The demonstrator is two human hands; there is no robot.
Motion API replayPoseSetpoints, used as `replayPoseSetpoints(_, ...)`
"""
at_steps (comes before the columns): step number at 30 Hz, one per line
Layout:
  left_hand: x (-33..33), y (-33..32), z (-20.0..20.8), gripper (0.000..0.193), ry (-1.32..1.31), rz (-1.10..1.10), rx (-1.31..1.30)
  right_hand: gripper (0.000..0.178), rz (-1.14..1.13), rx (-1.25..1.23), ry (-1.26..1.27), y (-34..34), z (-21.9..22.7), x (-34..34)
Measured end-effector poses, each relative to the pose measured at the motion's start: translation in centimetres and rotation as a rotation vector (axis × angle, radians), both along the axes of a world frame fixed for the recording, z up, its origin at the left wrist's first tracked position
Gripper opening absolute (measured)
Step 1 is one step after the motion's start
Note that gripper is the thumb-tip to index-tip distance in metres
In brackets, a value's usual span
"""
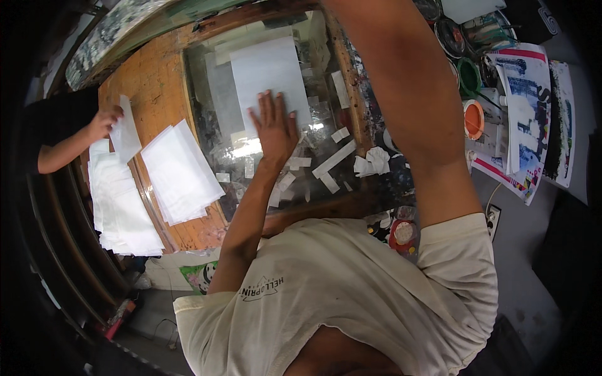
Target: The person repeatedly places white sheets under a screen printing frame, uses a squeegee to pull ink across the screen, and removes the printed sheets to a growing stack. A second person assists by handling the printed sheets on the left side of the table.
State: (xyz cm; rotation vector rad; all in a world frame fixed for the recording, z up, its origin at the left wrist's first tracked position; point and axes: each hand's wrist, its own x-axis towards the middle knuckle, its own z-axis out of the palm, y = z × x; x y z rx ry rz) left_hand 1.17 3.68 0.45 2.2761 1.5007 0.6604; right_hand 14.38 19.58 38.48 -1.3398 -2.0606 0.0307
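Note:
My left hand (pixel 274 130) lies with its fingers spread on the lower part of a thin white sheet (pixel 266 69). Under the sheet is a glass panel (pixel 222 119) framed in wood, with scraps of pale tape (pixel 335 158) stuck across its near half. My right arm (pixel 420 94) reaches up past the far edge of the picture, and its hand is out of sight. At the left, another person's hand (pixel 103 122) pinches a thin whitish sheet (pixel 127 135) above the wooden table.
A stack of white sheets (pixel 179 172) lies on the wooden table (pixel 150 75), beside a larger pile (pixel 119 200). Crumpled white paper (pixel 373 163) sits right of the glass. Farther right stand a green paint pot (pixel 468 78), an orange one (pixel 475 119) and printed boards (pixel 530 125).

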Motion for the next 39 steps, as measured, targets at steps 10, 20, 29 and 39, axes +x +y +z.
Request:
replayPoseSetpoints(10, -1.2, -2.8, -0.3, 0.058, 0.193, 0.100, -0.009, 0.053, -0.056, -0.253, 0.031, -2.2, 2.0, -0.7)
replayPoseSetpoints(20, -1.9, -3.0, 0.0, 0.058, 0.107, 0.069, 0.023, 0.054, -0.120, -0.253, -0.049, -2.5, 1.5, -2.0)
replayPoseSetpoints(29, -6.7, -8.0, 13.8, 0.041, -1.520, 0.328, -0.404, 0.038, -0.045, 0.115, -0.122, -14.6, -16.3, -3.0)
replayPoseSetpoints(39, -8.6, -9.5, 5.1, 0.034, -1.662, 0.878, -1.190, 0.060, -0.112, -0.312, -0.293, -18.2, -28.7, -3.9)
